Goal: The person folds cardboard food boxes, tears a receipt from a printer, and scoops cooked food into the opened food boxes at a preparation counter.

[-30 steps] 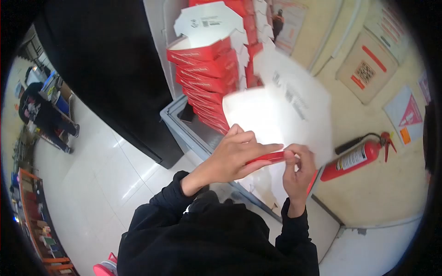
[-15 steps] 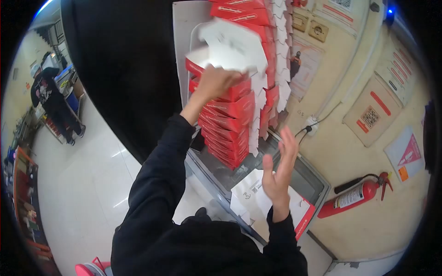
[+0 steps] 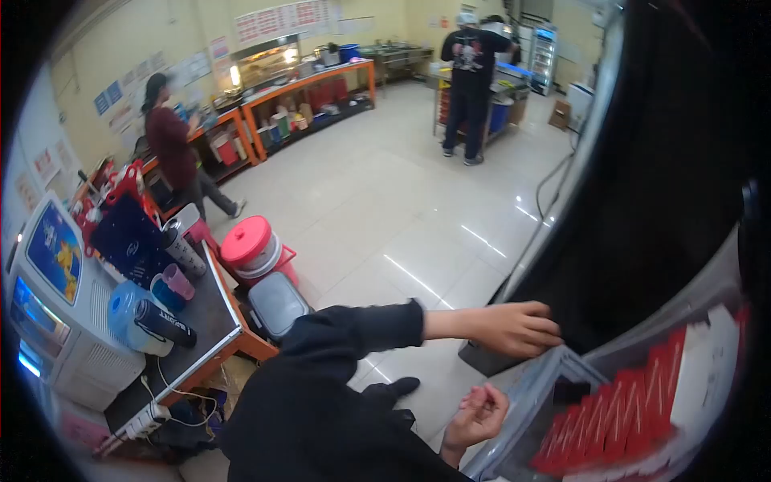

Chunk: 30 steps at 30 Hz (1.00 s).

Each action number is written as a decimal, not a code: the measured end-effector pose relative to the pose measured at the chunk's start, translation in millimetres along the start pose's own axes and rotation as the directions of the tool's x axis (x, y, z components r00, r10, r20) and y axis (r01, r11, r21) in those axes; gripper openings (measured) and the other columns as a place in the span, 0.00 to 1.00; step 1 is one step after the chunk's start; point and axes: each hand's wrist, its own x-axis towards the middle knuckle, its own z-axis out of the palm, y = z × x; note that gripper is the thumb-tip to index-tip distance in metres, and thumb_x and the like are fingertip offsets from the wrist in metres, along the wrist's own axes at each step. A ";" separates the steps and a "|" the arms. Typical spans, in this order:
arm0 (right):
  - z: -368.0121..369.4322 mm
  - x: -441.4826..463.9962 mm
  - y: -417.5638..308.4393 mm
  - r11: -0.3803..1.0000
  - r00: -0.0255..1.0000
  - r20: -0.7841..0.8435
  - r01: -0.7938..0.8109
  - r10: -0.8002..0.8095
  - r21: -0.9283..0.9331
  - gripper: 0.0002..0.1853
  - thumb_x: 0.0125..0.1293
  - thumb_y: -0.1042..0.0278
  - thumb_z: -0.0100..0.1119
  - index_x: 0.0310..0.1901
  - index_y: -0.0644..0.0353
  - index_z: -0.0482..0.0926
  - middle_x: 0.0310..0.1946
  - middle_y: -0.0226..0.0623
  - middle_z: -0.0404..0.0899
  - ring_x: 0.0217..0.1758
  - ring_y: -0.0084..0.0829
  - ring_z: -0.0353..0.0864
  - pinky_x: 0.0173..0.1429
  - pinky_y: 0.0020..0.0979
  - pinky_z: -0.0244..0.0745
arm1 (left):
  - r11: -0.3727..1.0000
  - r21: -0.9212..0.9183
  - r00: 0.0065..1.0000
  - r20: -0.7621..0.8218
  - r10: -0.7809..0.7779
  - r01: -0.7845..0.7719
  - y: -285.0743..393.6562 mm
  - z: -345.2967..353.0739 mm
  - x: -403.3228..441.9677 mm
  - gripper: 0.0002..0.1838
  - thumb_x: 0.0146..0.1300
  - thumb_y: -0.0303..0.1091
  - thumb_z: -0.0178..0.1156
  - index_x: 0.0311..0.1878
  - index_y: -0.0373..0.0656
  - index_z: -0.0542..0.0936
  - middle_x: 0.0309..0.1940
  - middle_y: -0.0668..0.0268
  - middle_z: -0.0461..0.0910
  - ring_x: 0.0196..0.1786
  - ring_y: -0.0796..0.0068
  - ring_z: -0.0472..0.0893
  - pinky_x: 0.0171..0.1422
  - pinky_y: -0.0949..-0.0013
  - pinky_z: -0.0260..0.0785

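Note:
My left hand (image 3: pixel 520 328) reaches out beside the grey crate, palm down, fingers loosely bent and nothing visible in them. Lower down, my right hand (image 3: pixel 478 416) hovers by the grey crate (image 3: pixel 522 402), its fingers half curled and apart, without anything showing between them. Several red and white folded cardboard boxes (image 3: pixel 614 410) stand in a leaning stack at the lower right, close to both hands but apart from them. The far end of the stack is blurred and cut off by the view's edge.
A table (image 3: pixel 215 321) at left bears a monitor (image 3: pixel 88 281), a dark bottle (image 3: pixel 165 321) and cups. A pink lidded bucket (image 3: pixel 249 241) and a grey-lidded tub (image 3: pixel 277 304) stand beside it. One person (image 3: pixel 173 145) is at the left counter, another (image 3: pixel 470 80) farther back.
The view has swung left, away from the wall and fire extinguisher, to the room. My left hand has let go of the white-and-red box at the stack. My right hand's fingers have curled.

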 end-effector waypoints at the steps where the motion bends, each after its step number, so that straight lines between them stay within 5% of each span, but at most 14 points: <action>1: 21.2 4.7 6.8 1.000 0.997 0.077 -0.028 0.028 -0.002 0.05 0.69 0.77 0.54 0.44 0.68 0.75 0.31 0.37 0.73 0.26 0.24 0.74 0.27 0.22 0.68 | 0.988 -0.026 0.984 0.094 -0.149 0.152 -7.7 -24.8 -46.5 0.06 0.58 0.35 0.60 0.35 0.44 0.81 0.61 0.61 0.75 0.60 0.62 0.73 0.56 0.54 0.68; 2: 46.8 10.1 16.0 1.000 0.993 0.117 -0.010 0.013 -0.019 0.07 0.73 0.71 0.52 0.47 0.65 0.75 0.26 0.32 0.75 0.23 0.16 0.68 0.27 0.18 0.63 | 0.952 0.029 0.937 0.175 -0.304 0.303 -12.7 -52.5 -89.0 0.04 0.57 0.33 0.61 0.33 0.44 0.79 0.60 0.62 0.75 0.59 0.62 0.74 0.55 0.58 0.69; 6: 154.0 41.7 45.5 0.998 0.939 0.338 0.064 -0.062 0.004 0.08 0.74 0.71 0.49 0.47 0.65 0.75 0.25 0.30 0.74 0.23 0.16 0.67 0.27 0.18 0.63 | 0.579 0.189 0.584 0.036 -0.811 0.793 15.3 -139.4 -237.6 0.05 0.57 0.29 0.61 0.31 0.43 0.74 0.55 0.62 0.77 0.58 0.59 0.73 0.56 0.59 0.69; 10: 294.2 76.2 80.6 0.998 0.826 0.564 -0.028 -0.011 0.062 0.08 0.74 0.73 0.47 0.46 0.65 0.76 0.22 0.28 0.70 0.23 0.16 0.67 0.27 0.18 0.62 | 0.139 0.200 0.159 -0.084 -0.984 0.970 56.2 -203.0 -341.2 0.05 0.57 0.26 0.61 0.36 0.41 0.76 0.51 0.61 0.79 0.52 0.58 0.77 0.56 0.59 0.71; 13: 377.7 87.6 104.8 0.998 0.679 0.734 -0.045 -0.006 0.051 0.08 0.74 0.72 0.47 0.46 0.64 0.76 0.23 0.27 0.69 0.23 0.15 0.67 0.26 0.18 0.62 | -0.066 0.190 -0.030 -0.189 -0.982 0.979 65.2 -233.7 -382.7 0.03 0.58 0.25 0.60 0.36 0.40 0.77 0.46 0.63 0.80 0.50 0.61 0.78 0.55 0.60 0.71; 22: 567.1 95.0 227.0 0.951 0.445 0.867 -0.294 0.225 -0.096 0.08 0.75 0.70 0.49 0.44 0.63 0.77 0.22 0.19 0.65 0.18 0.10 0.57 0.22 0.17 0.49 | -0.206 0.246 -0.102 -0.378 -0.920 0.947 -33.5 -300.3 -485.3 0.04 0.58 0.28 0.65 0.36 0.41 0.81 0.42 0.67 0.82 0.46 0.66 0.80 0.49 0.65 0.73; 27: 688.6 168.7 327.6 0.990 0.478 0.871 -0.130 0.110 -0.054 0.08 0.73 0.69 0.51 0.43 0.64 0.77 0.24 0.23 0.67 0.23 0.13 0.59 0.26 0.19 0.51 | -0.221 0.324 0.010 -0.582 -0.813 0.920 -163.0 -363.3 -545.6 0.04 0.56 0.27 0.66 0.35 0.41 0.81 0.44 0.66 0.84 0.40 0.67 0.82 0.43 0.67 0.74; 30: 785.3 240.7 357.0 0.998 0.497 0.866 -0.001 0.051 -0.058 0.08 0.71 0.69 0.54 0.41 0.65 0.78 0.23 0.24 0.67 0.25 0.15 0.60 0.27 0.23 0.53 | -0.148 0.460 0.199 -0.622 -0.757 0.876 -262.1 -410.7 -581.3 0.08 0.54 0.24 0.68 0.38 0.42 0.81 0.45 0.65 0.84 0.37 0.66 0.82 0.38 0.67 0.75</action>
